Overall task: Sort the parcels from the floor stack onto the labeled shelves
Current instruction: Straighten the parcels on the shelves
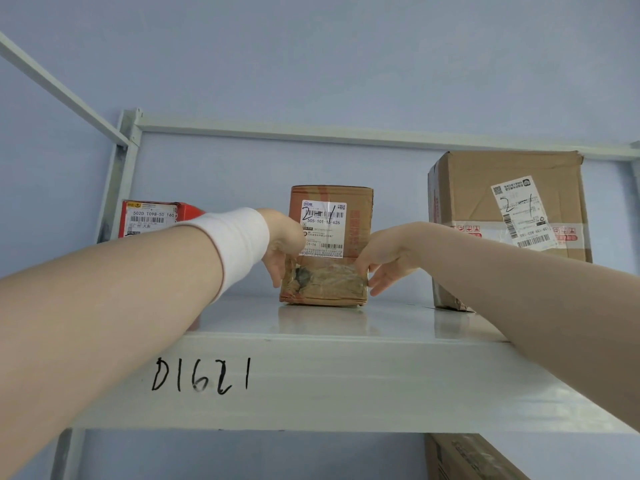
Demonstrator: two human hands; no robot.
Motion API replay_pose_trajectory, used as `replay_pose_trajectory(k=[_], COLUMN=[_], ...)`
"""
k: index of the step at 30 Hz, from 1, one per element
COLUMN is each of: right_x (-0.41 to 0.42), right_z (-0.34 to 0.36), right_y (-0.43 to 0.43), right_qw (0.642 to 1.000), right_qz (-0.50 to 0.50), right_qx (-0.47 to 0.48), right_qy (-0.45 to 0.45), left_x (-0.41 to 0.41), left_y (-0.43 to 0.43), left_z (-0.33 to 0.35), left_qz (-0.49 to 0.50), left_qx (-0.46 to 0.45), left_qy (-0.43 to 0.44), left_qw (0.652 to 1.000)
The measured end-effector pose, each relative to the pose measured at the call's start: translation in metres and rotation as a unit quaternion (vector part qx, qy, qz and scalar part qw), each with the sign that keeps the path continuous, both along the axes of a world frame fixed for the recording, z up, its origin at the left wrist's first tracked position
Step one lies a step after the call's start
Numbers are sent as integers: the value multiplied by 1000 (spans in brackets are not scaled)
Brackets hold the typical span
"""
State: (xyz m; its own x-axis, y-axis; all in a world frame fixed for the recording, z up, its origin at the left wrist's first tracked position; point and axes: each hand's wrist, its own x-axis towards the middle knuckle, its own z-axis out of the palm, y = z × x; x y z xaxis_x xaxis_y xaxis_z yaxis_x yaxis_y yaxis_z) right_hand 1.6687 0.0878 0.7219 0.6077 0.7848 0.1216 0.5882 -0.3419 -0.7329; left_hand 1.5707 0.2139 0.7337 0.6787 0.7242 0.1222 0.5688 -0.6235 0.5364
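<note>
At frame centre a small box [327, 244] stands upright on the shelf [311, 382] marked "D1621". The left hand [282, 245], with a white wristband [235, 244], grips its left side; the right hand [384, 258] pinches its right edge. A red box [152, 216] sits left, a big box [509, 223] right.

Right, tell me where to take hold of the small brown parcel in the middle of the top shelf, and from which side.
Grip the small brown parcel by its two upright side faces, low down, reaching in from the front. It stands upright on the shelf, free of the red parcel and the large box, so both sides are open. The left hand and right hand already sit there.
</note>
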Motion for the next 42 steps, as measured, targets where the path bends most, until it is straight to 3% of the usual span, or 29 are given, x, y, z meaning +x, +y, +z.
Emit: replay_pose_trajectory(k=[9,13,17,21,33,42], right_x=[1,3,4,14,110,180], right_z=[1,6,12,12,-9,-3], right_y=[-5,-21,-47,-80,-216,-276], right_qw=[998,990,970,953,946,954], right_qz=[-57,-95,-102,-86,-72,-118], right_qx=[-22,-40,-56,-75,-77,-41], right_qy=[-29,-93,-212,-281,-306,-274], left_x=[-14,-30,-48,-45,61,128], left_y=[-7,-13,-37,-65,-210,-227], left_z=[-1,7,17,28,8,9], left_qz=[-13,20,66,72,46,64], left_qx=[20,100,234,292,280,218], left_qy=[3,67,146,134,82,90], left_qw=[1000,993,959,944,955,970])
